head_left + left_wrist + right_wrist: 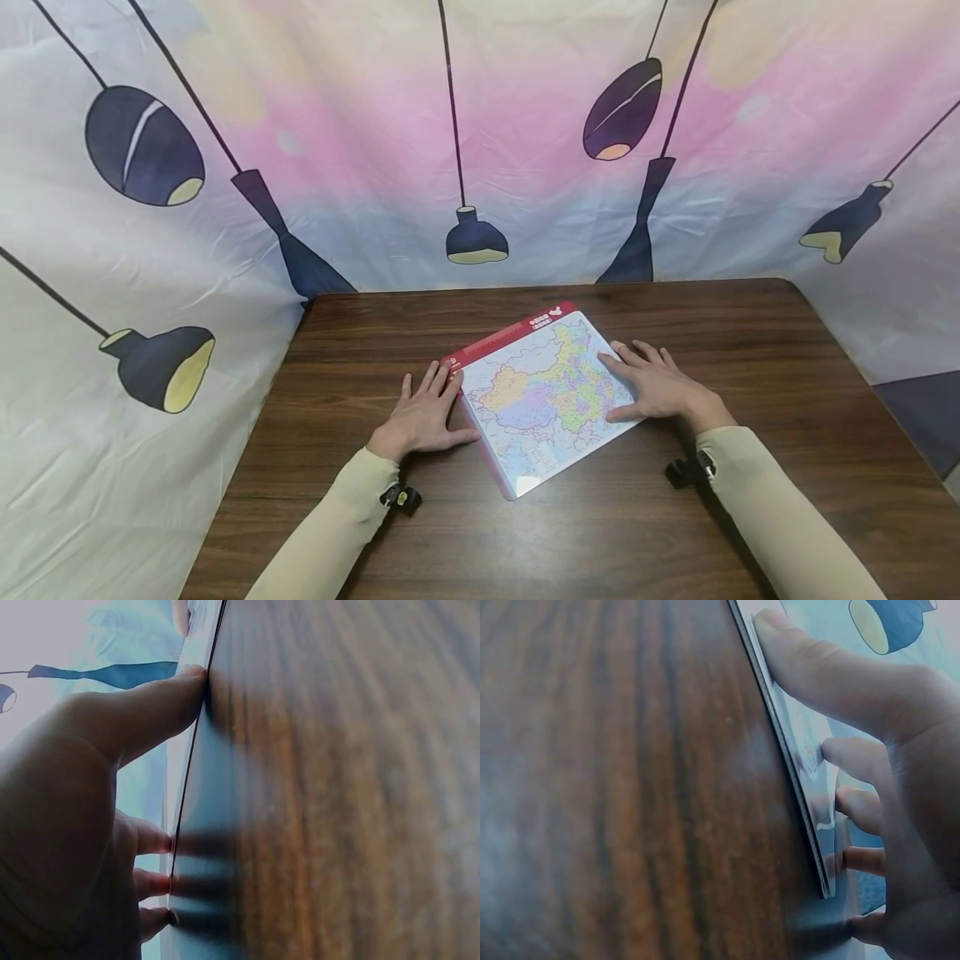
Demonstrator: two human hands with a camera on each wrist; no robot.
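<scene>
Both hands, left hand [422,414] and right hand [656,385], lie flat flanking the map board [542,392].

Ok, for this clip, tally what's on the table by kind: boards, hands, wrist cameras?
Map puzzle board: 1, flat on the wooden table
Hands: 2, left hand flat beside the board's left edge, right hand flat on its right edge
Wrist-worn cameras: 2, left and right
Total: 5

White print is showing on the red strip at the map board's [542,392] 12 o'clock edge. It is staying too small to read. No other lettering is showing.
</scene>
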